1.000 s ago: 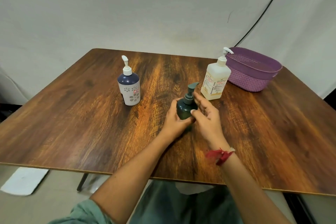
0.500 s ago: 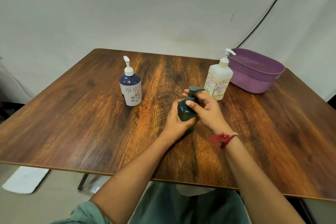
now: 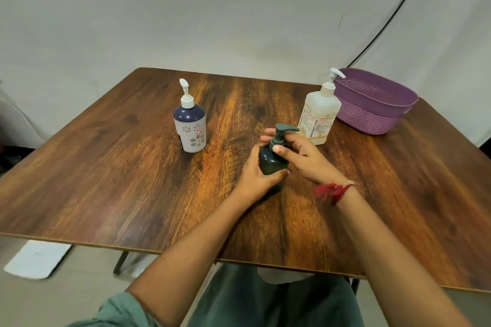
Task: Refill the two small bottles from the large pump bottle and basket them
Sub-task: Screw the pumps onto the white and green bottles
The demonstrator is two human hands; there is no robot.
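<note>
Looking down through the head camera, I see the small green bottle (image 3: 273, 160) standing upright on the table (image 3: 132, 180), so its long axis is vertical and its spout points right. The left hand (image 3: 253, 179) holds its body from the left, fingers curled round it. The right hand (image 3: 305, 160) comes from the right, thumb and fingers pinching the collar under the pump head (image 3: 283, 131). I judge that unscrewing comes next, a twist around that vertical axis. Behind and right of the green bottle, near the right fingers, stands the white bottle (image 3: 320, 117); it could be knocked. Further right sits the purple basket (image 3: 366, 117). The blue bottle (image 3: 190, 127) stands well apart on the left.
</note>
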